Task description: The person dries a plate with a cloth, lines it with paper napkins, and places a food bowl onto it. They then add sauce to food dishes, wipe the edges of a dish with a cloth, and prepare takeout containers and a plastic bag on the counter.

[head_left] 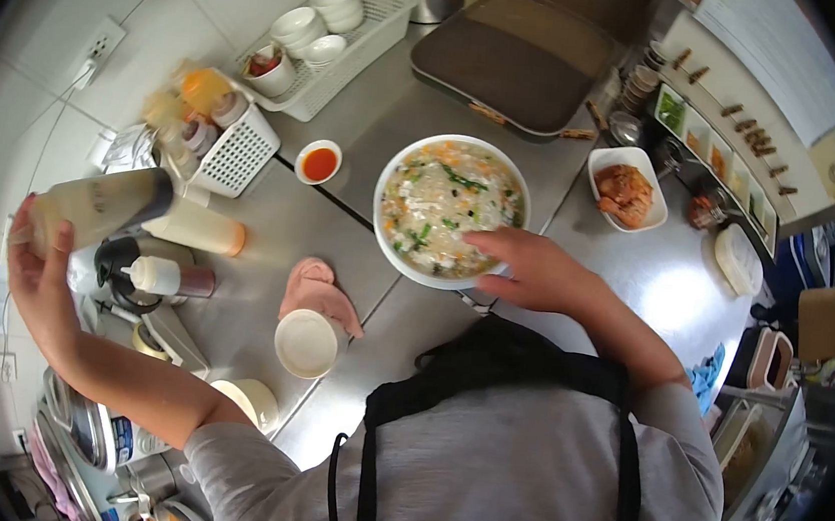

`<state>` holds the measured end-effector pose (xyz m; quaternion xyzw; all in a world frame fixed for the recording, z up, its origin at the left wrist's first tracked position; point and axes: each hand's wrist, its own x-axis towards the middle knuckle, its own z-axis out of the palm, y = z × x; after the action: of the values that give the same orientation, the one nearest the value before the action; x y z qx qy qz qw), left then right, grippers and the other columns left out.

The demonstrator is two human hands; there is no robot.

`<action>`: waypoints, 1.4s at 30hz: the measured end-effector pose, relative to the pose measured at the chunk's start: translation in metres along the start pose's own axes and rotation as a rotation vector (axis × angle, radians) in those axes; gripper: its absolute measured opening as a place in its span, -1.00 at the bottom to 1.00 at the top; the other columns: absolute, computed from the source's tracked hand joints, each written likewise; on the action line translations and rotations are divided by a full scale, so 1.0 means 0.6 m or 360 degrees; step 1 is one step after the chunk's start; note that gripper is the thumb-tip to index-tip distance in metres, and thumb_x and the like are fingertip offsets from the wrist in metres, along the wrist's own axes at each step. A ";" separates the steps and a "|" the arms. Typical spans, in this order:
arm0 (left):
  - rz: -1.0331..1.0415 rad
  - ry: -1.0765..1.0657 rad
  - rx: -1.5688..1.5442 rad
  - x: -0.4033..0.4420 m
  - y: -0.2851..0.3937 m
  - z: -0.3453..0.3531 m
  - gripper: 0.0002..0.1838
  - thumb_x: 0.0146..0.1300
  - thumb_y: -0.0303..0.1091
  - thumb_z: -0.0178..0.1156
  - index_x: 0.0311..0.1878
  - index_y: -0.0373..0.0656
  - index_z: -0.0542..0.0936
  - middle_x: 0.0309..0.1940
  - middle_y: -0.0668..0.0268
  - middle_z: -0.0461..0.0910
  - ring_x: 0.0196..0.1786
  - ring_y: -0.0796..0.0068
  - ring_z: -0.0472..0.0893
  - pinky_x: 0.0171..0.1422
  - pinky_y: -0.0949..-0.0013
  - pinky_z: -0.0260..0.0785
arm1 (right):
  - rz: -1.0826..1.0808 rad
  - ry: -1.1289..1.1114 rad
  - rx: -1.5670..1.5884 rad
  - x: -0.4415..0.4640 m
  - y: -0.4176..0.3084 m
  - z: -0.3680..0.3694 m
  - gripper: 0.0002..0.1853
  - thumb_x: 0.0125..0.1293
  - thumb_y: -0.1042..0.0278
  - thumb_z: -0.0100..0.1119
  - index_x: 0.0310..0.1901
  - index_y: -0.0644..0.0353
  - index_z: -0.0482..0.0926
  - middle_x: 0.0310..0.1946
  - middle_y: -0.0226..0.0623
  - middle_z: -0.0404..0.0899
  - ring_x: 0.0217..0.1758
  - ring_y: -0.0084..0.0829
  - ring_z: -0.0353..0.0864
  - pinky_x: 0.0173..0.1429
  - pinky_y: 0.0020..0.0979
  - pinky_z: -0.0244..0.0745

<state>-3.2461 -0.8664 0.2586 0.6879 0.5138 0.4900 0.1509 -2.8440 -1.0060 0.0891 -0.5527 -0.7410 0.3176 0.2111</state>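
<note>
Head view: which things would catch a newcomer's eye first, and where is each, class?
Perhaps first the large white bowl of food topped with green bits, in mid-view, the right hand over its near-right rim. Then the left hand, gripping a pale bottle at the far left. The small dish of red-orange sauce, left of the bowl, also stands out.

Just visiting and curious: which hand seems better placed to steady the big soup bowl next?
Probably the right hand: it is at the edge of the bowl, while the left hand is off to the side, holding a bottle.
</note>
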 end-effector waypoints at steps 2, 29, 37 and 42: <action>-0.0010 -0.0296 -0.0280 -0.043 0.035 0.065 -0.48 -0.02 -0.48 0.21 0.06 -0.32 0.31 -0.08 0.22 0.41 -0.03 0.47 0.41 0.06 0.45 0.25 | -0.0277 0.0212 -0.0041 0.027 -0.035 0.009 -0.36 -0.03 0.26 0.16 0.13 0.15 0.20 -0.10 -0.07 0.37 -0.04 -0.14 0.39 0.04 -0.29 0.28; -0.0914 -0.0981 -0.1305 -0.254 -0.058 0.357 -0.43 0.12 -0.11 0.09 0.14 -0.19 0.23 0.04 0.24 0.33 -0.06 0.38 0.42 -0.10 0.40 0.29 | 0.0650 0.0375 -0.0539 -0.162 0.108 -0.058 -0.19 -0.21 0.41 0.23 0.19 -0.18 0.15 -0.18 -0.26 0.42 -0.19 -0.16 0.46 -0.12 -0.27 0.40; -0.0967 -0.0752 -0.1159 -0.290 -0.080 0.292 -0.42 0.11 -0.11 0.10 0.13 -0.22 0.23 0.03 0.20 0.34 -0.07 0.37 0.45 -0.10 0.42 0.29 | 0.0393 0.0213 -0.0905 -0.065 0.104 -0.049 -0.27 -0.11 0.37 0.16 0.18 -0.17 0.15 -0.22 -0.24 0.42 -0.17 -0.24 0.45 -0.15 -0.28 0.38; -0.1049 -0.0680 -0.1222 -0.305 -0.096 0.269 -0.39 0.06 -0.08 0.15 0.12 -0.21 0.25 0.01 0.24 0.36 -0.05 0.40 0.43 -0.06 0.42 0.23 | 0.0536 0.0069 -0.1365 0.013 0.109 -0.075 -0.37 -0.01 0.42 0.02 0.17 -0.21 0.17 -0.20 -0.24 0.41 -0.14 -0.27 0.44 -0.11 -0.30 0.34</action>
<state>-3.1429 -0.9503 0.0463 0.4702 0.4443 0.4186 0.6374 -2.7716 -0.9757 0.0746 -0.7093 -0.7008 0.0006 -0.0759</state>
